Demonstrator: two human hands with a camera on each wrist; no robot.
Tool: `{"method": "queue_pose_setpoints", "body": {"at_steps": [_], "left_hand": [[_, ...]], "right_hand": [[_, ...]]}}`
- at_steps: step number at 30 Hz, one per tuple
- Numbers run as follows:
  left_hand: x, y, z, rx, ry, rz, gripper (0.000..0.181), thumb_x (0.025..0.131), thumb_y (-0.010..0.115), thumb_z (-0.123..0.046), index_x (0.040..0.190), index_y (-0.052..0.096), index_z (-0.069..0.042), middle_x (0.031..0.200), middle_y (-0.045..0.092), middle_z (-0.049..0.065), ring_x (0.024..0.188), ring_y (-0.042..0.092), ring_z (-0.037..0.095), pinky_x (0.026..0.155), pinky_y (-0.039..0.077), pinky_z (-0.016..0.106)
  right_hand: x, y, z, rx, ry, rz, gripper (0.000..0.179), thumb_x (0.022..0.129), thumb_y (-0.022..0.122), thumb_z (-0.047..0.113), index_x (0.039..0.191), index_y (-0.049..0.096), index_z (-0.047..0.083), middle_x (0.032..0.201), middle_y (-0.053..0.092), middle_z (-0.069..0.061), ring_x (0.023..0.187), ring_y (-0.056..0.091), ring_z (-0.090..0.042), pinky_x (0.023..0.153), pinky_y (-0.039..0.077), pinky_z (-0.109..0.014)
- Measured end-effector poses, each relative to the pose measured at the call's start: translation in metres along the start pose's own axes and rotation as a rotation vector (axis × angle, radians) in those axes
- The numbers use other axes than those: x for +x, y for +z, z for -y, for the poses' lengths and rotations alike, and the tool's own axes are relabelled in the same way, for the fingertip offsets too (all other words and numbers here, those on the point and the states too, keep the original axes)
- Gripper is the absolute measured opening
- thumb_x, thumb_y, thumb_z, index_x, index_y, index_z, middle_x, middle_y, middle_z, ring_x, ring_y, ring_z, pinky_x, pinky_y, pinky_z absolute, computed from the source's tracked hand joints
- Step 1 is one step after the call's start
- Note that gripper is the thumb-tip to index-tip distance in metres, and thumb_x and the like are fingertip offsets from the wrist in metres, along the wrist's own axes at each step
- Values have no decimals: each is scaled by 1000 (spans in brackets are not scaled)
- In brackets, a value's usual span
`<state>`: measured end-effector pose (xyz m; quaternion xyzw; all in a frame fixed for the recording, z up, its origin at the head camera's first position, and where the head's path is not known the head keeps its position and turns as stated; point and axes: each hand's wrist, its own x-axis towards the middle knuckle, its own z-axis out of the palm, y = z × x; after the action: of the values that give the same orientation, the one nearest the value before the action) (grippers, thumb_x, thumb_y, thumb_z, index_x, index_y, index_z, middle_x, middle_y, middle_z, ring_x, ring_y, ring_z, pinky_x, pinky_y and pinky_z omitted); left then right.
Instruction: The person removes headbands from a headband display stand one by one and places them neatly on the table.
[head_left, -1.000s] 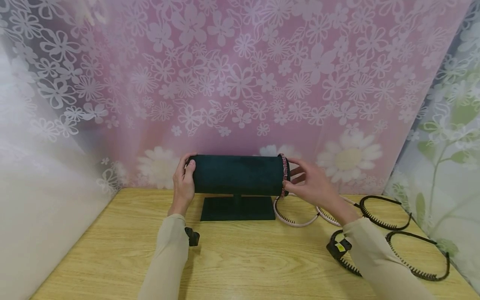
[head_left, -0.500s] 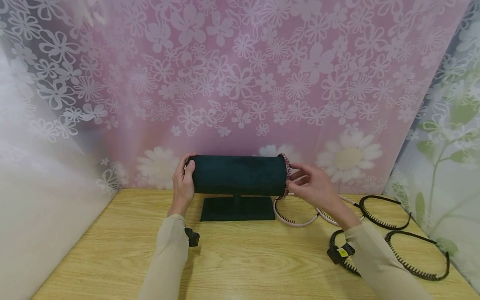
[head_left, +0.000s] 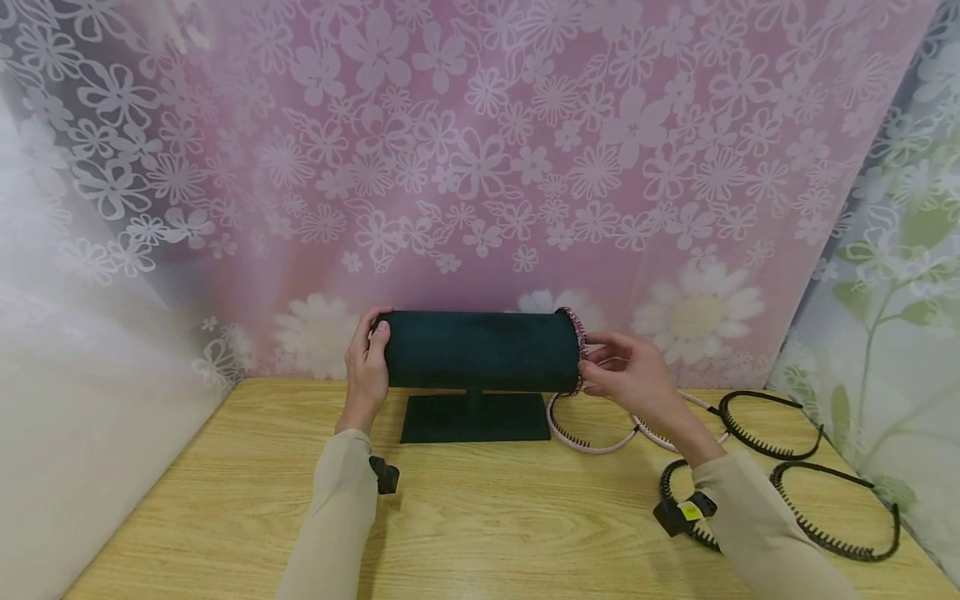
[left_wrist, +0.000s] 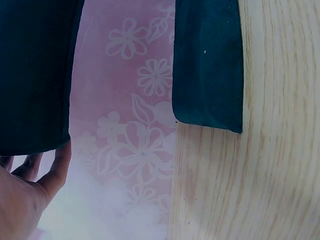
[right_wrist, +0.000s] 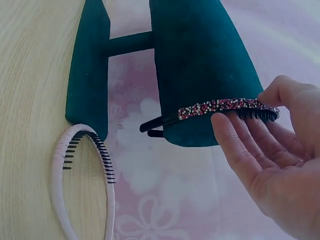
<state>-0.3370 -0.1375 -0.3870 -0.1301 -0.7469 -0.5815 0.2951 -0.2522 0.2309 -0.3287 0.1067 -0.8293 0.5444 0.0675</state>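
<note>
A dark green velvet headband display stand (head_left: 480,350), a horizontal roll on a flat base (head_left: 476,421), stands at the back of the table. My left hand (head_left: 367,362) holds the roll's left end, thumb in front; the left wrist view shows its fingers (left_wrist: 59,172) at the roll's edge. At the other end, a glittery pink, red and white headband (right_wrist: 220,105) with black comb teeth sits around the roll, tilted at the rim. My right hand (head_left: 633,375) pinches this headband between thumb and fingers. Its black tips (right_wrist: 150,125) show by the roll's underside.
A pale pink headband (head_left: 592,451) lies right beside the base, with another pink one (head_left: 701,400) partly under my right wrist. Black toothed headbands (head_left: 772,454) lie farther right on the wooden table (head_left: 487,517). Flowered curtains (head_left: 480,167) hang behind and at the sides.
My right hand has moved slightly right, sliding the glittery headband from near the roll's right end out to its rim, where it now leans. My left hand has stayed put.
</note>
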Motion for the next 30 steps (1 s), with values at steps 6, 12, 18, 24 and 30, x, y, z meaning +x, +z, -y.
{"method": "queue_pose_setpoints", "body": {"at_steps": [6, 12, 18, 24, 30], "left_hand": [[0, 0, 2, -2, 5, 2, 42, 110, 39, -40, 142, 57, -19, 144, 56, 0, 129, 53, 22, 113, 37, 50], [0, 0, 1, -3, 0, -1, 41, 110, 40, -40, 141, 58, -19, 144, 56, -1, 129, 53, 22, 113, 37, 50], [-1, 1, 0, -1, -1, 0, 41, 110, 40, -39, 142, 57, -19, 145, 56, -1, 129, 53, 22, 114, 37, 50], [0, 1, 0, -9, 3, -3, 41, 110, 40, -39, 141, 57, -18, 144, 57, 1, 129, 53, 22, 114, 37, 49], [0, 1, 1, -14, -4, -3, 41, 110, 40, -40, 141, 58, -19, 142, 57, 0, 127, 53, 21, 114, 37, 48]], "right_hand": [[-2, -1, -4, 91, 11, 8, 47, 96, 68, 8, 140, 55, -4, 107, 62, -19, 86, 70, -11, 75, 62, -35], [-2, -1, -9, 116, 10, -5, 44, 97, 67, 6, 139, 54, -3, 104, 63, -10, 86, 71, -11, 76, 62, -35], [-5, -5, -11, 100, -26, -40, 45, 97, 66, 5, 139, 54, -5, 102, 64, -5, 86, 70, -9, 76, 62, -37], [-12, -13, -11, 47, -33, -51, 47, 97, 66, 6, 142, 52, -3, 103, 62, -6, 87, 69, -6, 76, 62, -33], [-21, -20, -13, -37, -63, -77, 46, 96, 67, 7, 140, 55, 0, 103, 64, -7, 86, 68, -5, 76, 62, -33]]}}
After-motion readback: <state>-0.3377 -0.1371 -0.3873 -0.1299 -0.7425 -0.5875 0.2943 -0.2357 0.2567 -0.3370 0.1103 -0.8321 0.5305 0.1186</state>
